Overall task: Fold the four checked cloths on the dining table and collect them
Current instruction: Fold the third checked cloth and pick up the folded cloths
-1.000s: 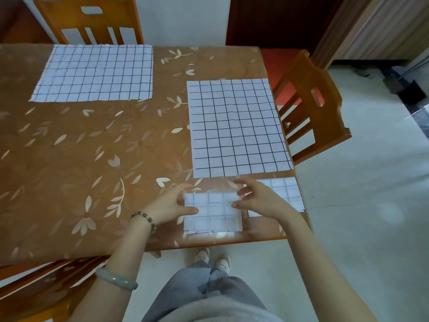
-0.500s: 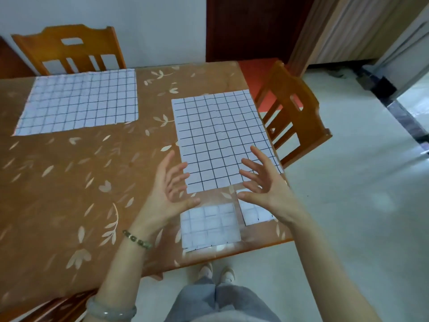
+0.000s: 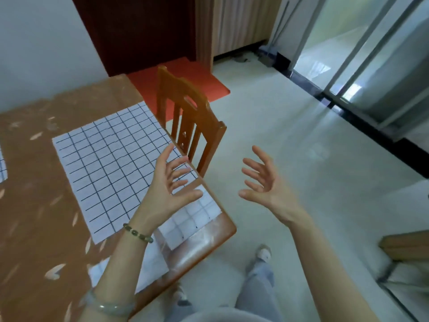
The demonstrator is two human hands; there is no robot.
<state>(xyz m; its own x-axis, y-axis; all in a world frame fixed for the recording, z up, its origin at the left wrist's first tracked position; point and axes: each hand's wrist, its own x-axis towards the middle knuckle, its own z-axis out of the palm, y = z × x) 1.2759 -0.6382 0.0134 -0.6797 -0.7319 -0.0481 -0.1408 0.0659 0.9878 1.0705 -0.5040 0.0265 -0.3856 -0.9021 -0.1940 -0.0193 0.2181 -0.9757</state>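
Above the dining table's (image 3: pixel 34 217) right edge, the left hand (image 3: pixel 171 189) hovers with fingers spread wide, holding nothing. Beneath it, the unfolded checked cloth (image 3: pixel 111 173) meets a folded cloth (image 3: pixel 192 220) lying at the near right corner. The right hand (image 3: pixel 267 184), equally open and empty, is past that edge, over the floor (image 3: pixel 278 112). A second folded cloth (image 3: pixel 152 268) lies by the near edge, partly hidden by the left forearm. A fourth checked cloth (image 3: pixel 2 168) shows only as a sliver at far left. A wooden chair (image 3: pixel 192 126) stands against the right edge.
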